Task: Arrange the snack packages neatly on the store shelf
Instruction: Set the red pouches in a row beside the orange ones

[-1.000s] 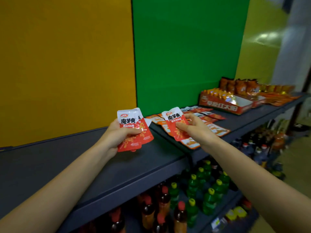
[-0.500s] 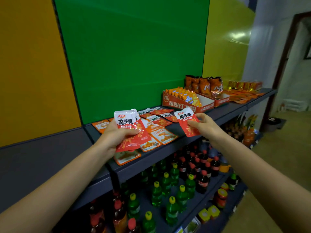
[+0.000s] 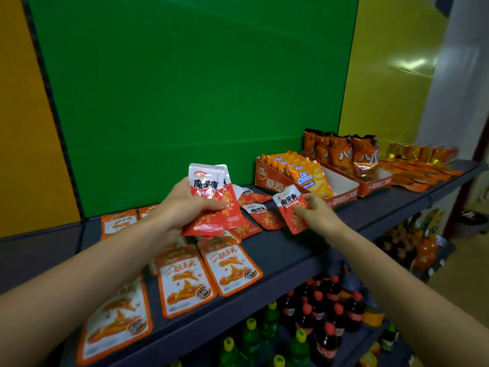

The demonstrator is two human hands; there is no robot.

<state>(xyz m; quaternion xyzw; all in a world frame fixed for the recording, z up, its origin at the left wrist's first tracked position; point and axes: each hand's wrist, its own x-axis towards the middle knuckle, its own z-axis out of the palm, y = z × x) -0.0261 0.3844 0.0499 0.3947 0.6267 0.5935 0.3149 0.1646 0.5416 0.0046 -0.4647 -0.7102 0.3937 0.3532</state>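
Observation:
My left hand [image 3: 182, 207] grips a small stack of red-and-white snack packets [image 3: 211, 197], held upright above the dark shelf [image 3: 299, 247]. My right hand [image 3: 315, 213] pinches a single packet [image 3: 289, 205] of the same kind, tilted, just above the shelf. Between the hands, more red packets [image 3: 260, 215] lie flat and askew on the shelf. Larger orange-and-white packets [image 3: 230, 266] lie flat in rows near the shelf's front edge, below my left hand.
An orange display box [image 3: 344, 190] with cheese snack bags [image 3: 307, 178] stands right of my hands; orange chip bags [image 3: 341, 152] and more packets [image 3: 420, 170] lie further right. Bottles [image 3: 317, 313] fill the lower shelf. Green and yellow panels back the shelf.
The view has swung right and closer to the shelf. My right hand has lowered its packet toward the loose red packets; my left hand keeps hold of its stack.

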